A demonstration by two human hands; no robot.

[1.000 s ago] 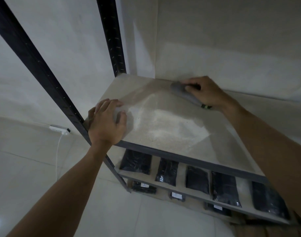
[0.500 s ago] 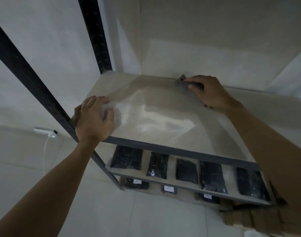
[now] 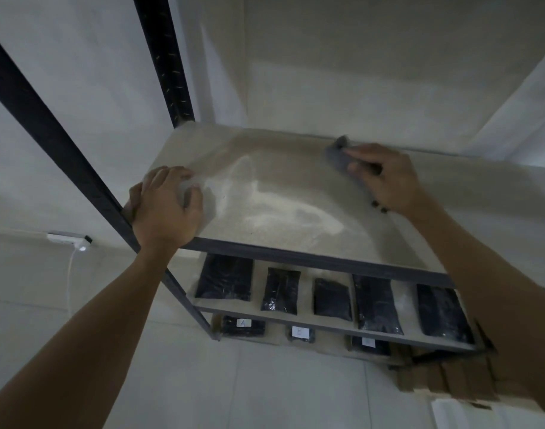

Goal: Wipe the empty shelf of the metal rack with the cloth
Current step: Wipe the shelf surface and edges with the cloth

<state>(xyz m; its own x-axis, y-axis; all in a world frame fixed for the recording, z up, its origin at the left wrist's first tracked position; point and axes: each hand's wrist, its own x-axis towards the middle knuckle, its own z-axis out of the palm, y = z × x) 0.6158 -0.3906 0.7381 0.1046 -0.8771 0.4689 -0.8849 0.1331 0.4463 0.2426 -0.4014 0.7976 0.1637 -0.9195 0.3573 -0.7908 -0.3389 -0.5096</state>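
The empty shelf is a pale, dusty board with a dark metal front rail, at chest height in the rack. My right hand presses a grey cloth onto the shelf near its back edge, fingers curled over the cloth. Most of the cloth is hidden under that hand. My left hand rests flat on the shelf's front left corner, fingers relaxed, holding nothing. Lighter streaks of dust show in the middle of the board.
Black rack uprights rise at the left. The lower shelf carries several black packets, with labelled packets on the level beneath. A white power strip lies on the floor at left. Cardboard sits at lower right.
My right hand has slid the cloth to the right along the shelf's back edge. The left hand stays on the front left corner. The view has shifted slightly.
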